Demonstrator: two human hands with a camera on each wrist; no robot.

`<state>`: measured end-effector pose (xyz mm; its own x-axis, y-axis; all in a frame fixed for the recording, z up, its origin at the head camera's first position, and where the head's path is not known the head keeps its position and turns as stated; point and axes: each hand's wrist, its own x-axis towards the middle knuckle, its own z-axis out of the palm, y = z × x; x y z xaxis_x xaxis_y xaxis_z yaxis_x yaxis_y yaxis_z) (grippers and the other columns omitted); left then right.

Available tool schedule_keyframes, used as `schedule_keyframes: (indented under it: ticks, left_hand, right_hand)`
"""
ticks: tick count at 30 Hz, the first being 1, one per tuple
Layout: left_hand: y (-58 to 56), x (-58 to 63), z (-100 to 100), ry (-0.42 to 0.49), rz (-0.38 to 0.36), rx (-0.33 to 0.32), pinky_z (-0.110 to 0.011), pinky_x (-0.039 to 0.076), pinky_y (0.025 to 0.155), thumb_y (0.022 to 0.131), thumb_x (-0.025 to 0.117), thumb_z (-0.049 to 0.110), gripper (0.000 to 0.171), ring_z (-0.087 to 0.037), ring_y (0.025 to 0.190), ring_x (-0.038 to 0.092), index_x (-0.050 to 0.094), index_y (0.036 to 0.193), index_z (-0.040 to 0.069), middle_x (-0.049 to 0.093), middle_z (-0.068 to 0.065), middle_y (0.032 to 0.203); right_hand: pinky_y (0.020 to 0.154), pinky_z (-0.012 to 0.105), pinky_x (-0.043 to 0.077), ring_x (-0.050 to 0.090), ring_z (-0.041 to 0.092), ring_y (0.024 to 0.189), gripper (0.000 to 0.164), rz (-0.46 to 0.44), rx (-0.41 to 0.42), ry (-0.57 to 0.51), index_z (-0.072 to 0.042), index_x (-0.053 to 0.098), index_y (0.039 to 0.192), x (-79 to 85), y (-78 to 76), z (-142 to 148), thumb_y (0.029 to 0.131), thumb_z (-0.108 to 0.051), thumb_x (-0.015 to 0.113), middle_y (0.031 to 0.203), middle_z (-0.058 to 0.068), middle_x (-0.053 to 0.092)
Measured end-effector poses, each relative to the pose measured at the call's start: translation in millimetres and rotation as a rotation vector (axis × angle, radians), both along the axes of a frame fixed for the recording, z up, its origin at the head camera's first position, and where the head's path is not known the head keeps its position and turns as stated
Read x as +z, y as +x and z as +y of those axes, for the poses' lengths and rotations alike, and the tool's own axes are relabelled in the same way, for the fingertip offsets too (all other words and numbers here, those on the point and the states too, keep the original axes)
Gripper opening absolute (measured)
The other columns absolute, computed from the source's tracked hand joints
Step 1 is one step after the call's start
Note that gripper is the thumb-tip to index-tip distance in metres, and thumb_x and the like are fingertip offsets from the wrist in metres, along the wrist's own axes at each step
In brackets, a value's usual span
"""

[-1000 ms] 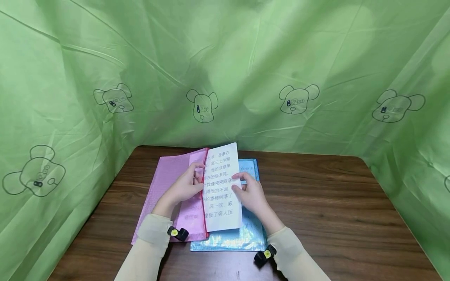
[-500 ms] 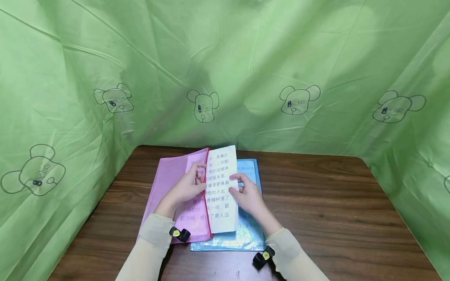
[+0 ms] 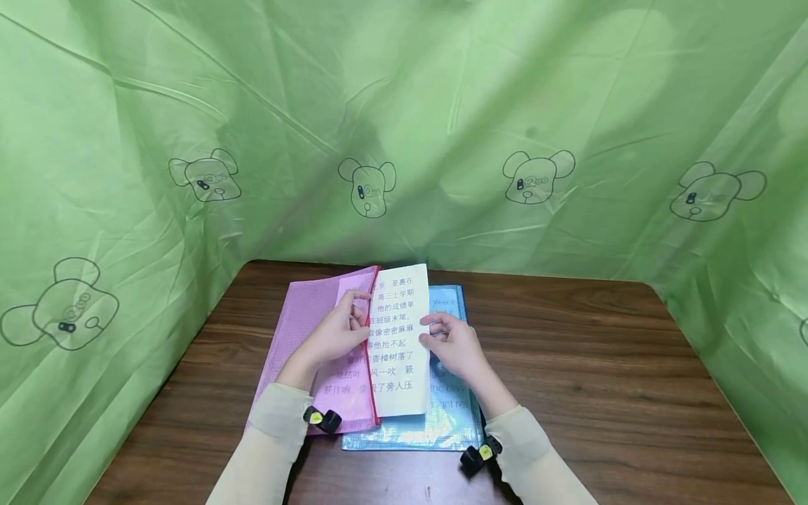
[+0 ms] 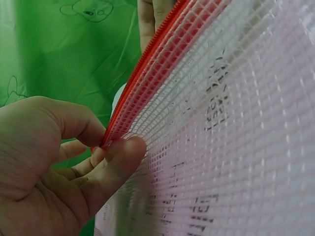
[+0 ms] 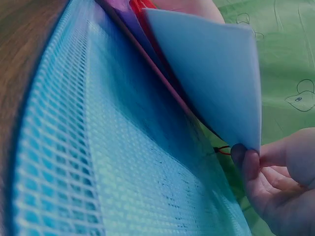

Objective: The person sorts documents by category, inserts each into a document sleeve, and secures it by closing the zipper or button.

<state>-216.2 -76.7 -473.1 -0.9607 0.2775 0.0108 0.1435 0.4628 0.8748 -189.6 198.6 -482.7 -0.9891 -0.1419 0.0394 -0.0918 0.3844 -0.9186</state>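
My left hand (image 3: 337, 330) pinches the red-zippered edge of a pink mesh zipper pouch (image 3: 303, 308), thumb on the near face, as the left wrist view shows. A white sheet of paper (image 3: 398, 337) printed with Chinese text lies partly inside the pouch; its left part shows through the pink mesh and its right part sticks out past the red zipper (image 4: 142, 64). At the paper's outer right edge, my right hand (image 3: 457, 347) holds it between thumb and fingers. Seen from the right wrist, the paper (image 5: 211, 73) stands raised above the blue pouch.
A blue mesh zipper pouch (image 3: 451, 421) with printed text showing through lies flat on the dark wooden table (image 3: 568, 379), partly under the pink pouch and paper. Behind the table hangs a green curtain (image 3: 442, 105) with bear drawings.
The paper has slid left, deeper into the pink pouch, and its top edge has dropped a little. The pouch's zipper edge has shifted slightly right. My right hand went left, then back right.
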Motion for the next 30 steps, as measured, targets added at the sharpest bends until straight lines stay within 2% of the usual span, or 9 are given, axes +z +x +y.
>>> schedule_keyframes:
  ticks: [4, 9, 14, 30]
  left_hand:
    - [-0.9, 0.0, 3, -0.013, 0.019, -0.005, -0.029, 0.056, 0.063, 0.092, 0.07, -0.005, 0.071, -0.021, 0.082, 0.062, 0.044, 0.155, 0.011, 0.06, -0.013, 0.107]
    - [-0.9, 0.3, 11, -0.024, 0.024, -0.036, -0.027, 0.053, 0.069, 0.092, 0.07, -0.004, 0.068, -0.019, 0.082, 0.061, 0.045, 0.154, 0.009, 0.061, -0.011, 0.105]
    - [1.0, 0.1, 22, -0.02, 0.017, -0.065, -0.026, 0.052, 0.068, 0.094, 0.069, -0.003, 0.066, -0.017, 0.082, 0.061, 0.045, 0.154, 0.009, 0.063, -0.01, 0.105]
    - [8.4, 0.0, 48, 0.028, 0.053, -0.086, -0.026, 0.052, 0.066, 0.093, 0.068, -0.004, 0.061, -0.017, 0.082, 0.061, 0.049, 0.15, 0.009, 0.061, -0.009, 0.106]
  right_hand:
    - [0.061, 0.027, 0.052, 0.07, 0.02, 0.08, 0.025, 0.006, 0.025, 0.013, -0.009, 0.076, 0.124, -1.0, -0.9, 1, 0.099, -0.008, 0.079, 0.101, 0.004, 0.075]
    - [0.063, 0.027, 0.054, 0.069, 0.017, 0.08, 0.025, 0.027, 0.056, 0.052, -0.011, 0.077, 0.124, -3.3, -2.6, 0, 0.099, -0.007, 0.079, 0.1, 0.004, 0.073]
    - [0.063, 0.028, 0.055, 0.068, 0.015, 0.08, 0.024, 0.032, 0.068, 0.048, -0.012, 0.077, 0.123, -6.2, -4.0, -3, 0.1, -0.008, 0.08, 0.1, 0.004, 0.074]
    - [0.057, 0.027, 0.051, 0.069, 0.011, 0.073, 0.024, 0.037, 0.131, 0.065, -0.012, 0.078, 0.122, -6.8, -4.8, -13, 0.099, -0.011, 0.082, 0.097, 0.001, 0.075]
